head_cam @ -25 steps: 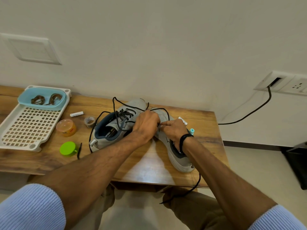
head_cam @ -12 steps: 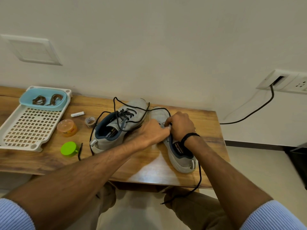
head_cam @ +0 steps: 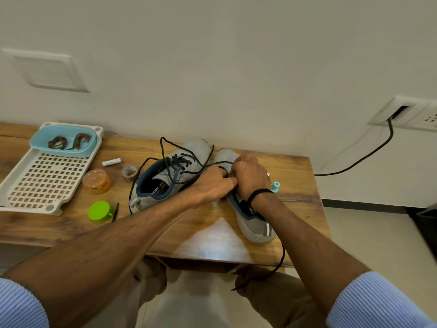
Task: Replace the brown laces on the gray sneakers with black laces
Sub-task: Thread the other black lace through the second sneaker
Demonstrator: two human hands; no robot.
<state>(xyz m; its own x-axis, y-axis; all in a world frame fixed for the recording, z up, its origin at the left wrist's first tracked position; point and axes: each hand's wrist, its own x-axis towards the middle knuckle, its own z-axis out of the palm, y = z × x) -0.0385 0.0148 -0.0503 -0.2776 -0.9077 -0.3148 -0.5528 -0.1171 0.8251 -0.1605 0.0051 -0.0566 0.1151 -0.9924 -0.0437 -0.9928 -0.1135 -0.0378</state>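
Head view, centre right: the limp, light black lace (head_cam: 283,255), judged best pinched at its stiff tip, is seemingly gripped by the curled left hand (head_cam: 216,183) and right hand (head_cam: 250,176) over the gray sneaker (head_cam: 254,224).

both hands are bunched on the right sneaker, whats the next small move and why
Probably pull the black lace through the eyelet being worked and draw out slack. The left hand and right hand pinch at the front of the right sneaker, and a long tail hangs off the table edge.
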